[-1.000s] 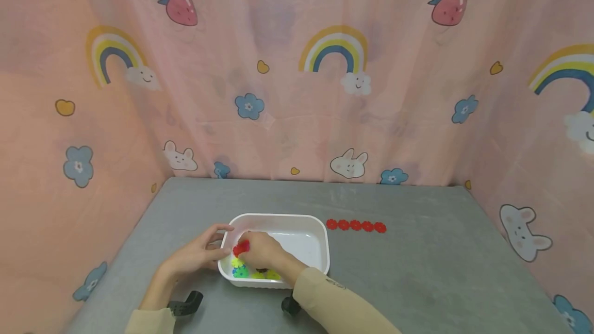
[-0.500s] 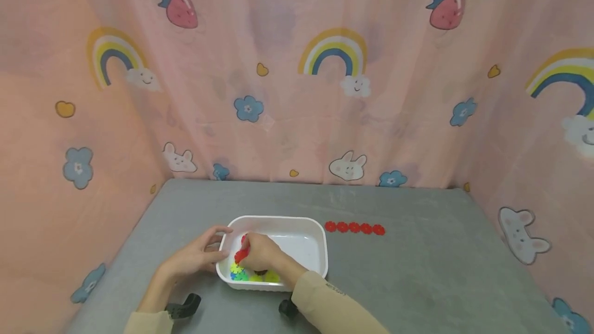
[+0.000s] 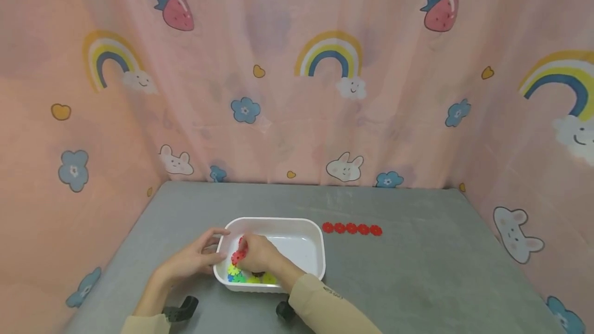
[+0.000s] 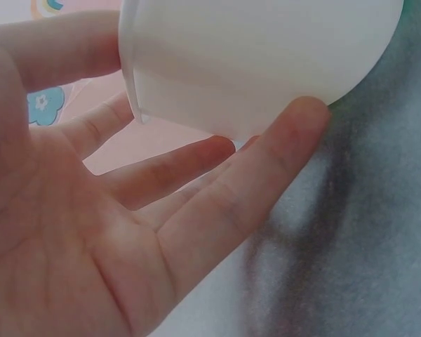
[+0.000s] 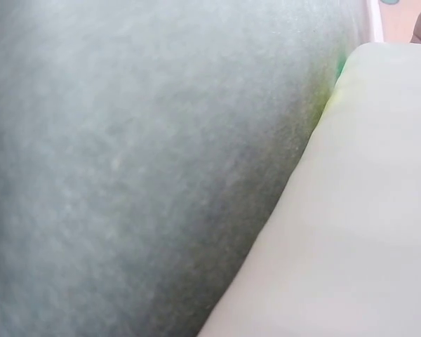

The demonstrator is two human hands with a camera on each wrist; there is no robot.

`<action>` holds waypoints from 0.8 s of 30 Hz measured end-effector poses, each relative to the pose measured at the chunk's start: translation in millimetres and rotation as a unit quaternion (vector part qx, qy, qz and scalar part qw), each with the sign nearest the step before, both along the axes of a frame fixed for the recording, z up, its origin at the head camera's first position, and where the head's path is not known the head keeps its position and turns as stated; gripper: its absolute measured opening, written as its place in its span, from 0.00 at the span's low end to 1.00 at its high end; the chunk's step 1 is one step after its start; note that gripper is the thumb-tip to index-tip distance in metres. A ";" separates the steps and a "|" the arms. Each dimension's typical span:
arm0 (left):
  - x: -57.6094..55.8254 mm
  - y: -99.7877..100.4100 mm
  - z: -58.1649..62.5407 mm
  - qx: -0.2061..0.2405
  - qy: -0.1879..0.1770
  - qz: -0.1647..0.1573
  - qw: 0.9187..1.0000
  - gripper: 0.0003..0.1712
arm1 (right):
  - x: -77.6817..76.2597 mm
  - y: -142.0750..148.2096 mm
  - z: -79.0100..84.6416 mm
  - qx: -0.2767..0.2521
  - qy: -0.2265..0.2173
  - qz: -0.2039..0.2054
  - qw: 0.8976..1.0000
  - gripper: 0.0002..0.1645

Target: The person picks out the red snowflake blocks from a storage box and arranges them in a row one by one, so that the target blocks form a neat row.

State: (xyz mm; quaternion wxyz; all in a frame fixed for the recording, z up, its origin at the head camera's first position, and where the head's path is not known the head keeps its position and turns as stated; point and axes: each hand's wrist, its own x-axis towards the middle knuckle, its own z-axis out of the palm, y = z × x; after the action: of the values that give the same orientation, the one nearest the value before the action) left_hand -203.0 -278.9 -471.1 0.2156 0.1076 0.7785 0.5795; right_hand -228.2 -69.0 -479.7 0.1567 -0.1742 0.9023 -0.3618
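A white tray (image 3: 301,220) stands on the grey table. My left hand (image 3: 185,256) lies at its left end; in the left wrist view the fairly straight fingers (image 4: 224,203) touch the tray's outer wall (image 4: 252,56). Inside the tray, my right hand (image 3: 262,255) has bent fingers and pinches a red flower-shaped disc (image 3: 238,257) at its left side. Below that disc lie yellow discs (image 3: 233,270) and green discs (image 3: 239,278), with a few blue bits. The right wrist view shows the tray's outer wall (image 5: 337,210), but the right hand's fingers are hidden there.
Several red flower-shaped discs (image 3: 351,228) lie in a row on the table (image 3: 417,262), to the right of the tray. A dark wrist mount (image 3: 182,309) sits on the left wrist, another (image 3: 285,311) by the right. A pink patterned curtain (image 3: 287,133) surrounds the table.
The view has shifted slightly. In the tray, the right hand and the red disc have moved a little toward the near side. The left hand stays at the tray's end.
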 end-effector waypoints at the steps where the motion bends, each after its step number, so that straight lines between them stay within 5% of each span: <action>1: 0.2 0.4 0.2 0.000 -0.001 0.001 1.000 0.35 | 0.1 -0.1 -0.2 -0.005 -0.001 -0.006 1.000 0.15; 12: 1.0 2.2 1.9 -0.014 0.000 0.009 1.000 0.34 | 1.7 -0.4 0.4 -0.064 -0.015 -0.051 0.997 0.13; 24: -0.5 0.7 1.4 -0.024 0.006 0.009 1.000 0.34 | 0.9 3.8 11.1 -0.102 -0.008 -0.024 0.994 0.12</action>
State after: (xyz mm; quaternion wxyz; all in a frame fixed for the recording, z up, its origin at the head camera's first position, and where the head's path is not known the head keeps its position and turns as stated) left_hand -203.5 -278.2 -469.7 0.2080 0.0990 0.7944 0.5620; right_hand -227.3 -65.2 -468.7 0.1369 -0.1646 0.8632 -0.4573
